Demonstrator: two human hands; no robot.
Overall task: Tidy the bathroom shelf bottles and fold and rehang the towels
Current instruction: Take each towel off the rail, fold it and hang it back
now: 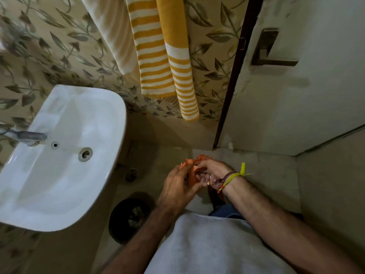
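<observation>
I see both hands together low in front of me: my left hand [177, 186] and right hand [212, 172] bunch a small orange cloth [194, 171] between curled fingers. Below sits a dark bin [129, 218], contents unclear. Left, the white sink [65, 155]; beyond, yellow striped towels [167, 56] hang on the wall.

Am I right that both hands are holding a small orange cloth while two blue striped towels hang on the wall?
Not quite: the head view shows the striped towels are yellow and white, not blue. The rest holds: left hand and right hand both hold the small orange cloth.
</observation>
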